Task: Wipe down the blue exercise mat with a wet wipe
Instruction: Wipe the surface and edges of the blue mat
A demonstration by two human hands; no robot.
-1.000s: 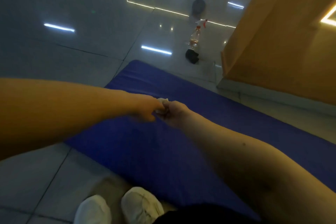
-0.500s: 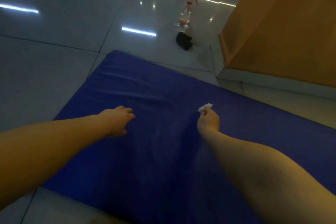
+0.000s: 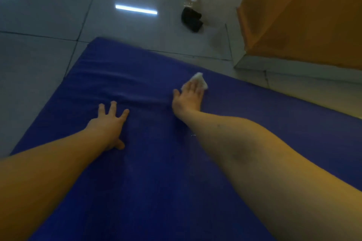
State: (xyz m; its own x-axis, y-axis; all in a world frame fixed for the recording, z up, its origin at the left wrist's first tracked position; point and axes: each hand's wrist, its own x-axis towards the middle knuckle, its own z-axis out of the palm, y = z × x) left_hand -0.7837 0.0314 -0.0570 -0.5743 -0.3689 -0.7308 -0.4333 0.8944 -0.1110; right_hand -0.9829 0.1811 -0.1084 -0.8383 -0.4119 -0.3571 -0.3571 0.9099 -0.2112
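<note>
right hand [image 3: 189, 95] flat, fingers straight, pressing wet wipe [image 3: 200, 81] onto blue exercise mat [image 3: 156, 172] right of centre | left hand [image 3: 108, 123] splayed, bracing mat, holding nothing | risk: small wipe slips from under fingers; soft mat bunches

Reaching forward with both bare arms, forearms angled in toward each other; bracing on the left hand [image 3: 108, 125], palm down, fingers straight and spread, thumb tucked back toward the body; stretching the right arm farther ahead, wrist nearly straight; pressing down with the right hand [image 3: 189, 97], palm flat, fingers straight and close together, thumb splayed left, fingertips over a wipe [image 3: 201, 80]; hands well apart.
</note>
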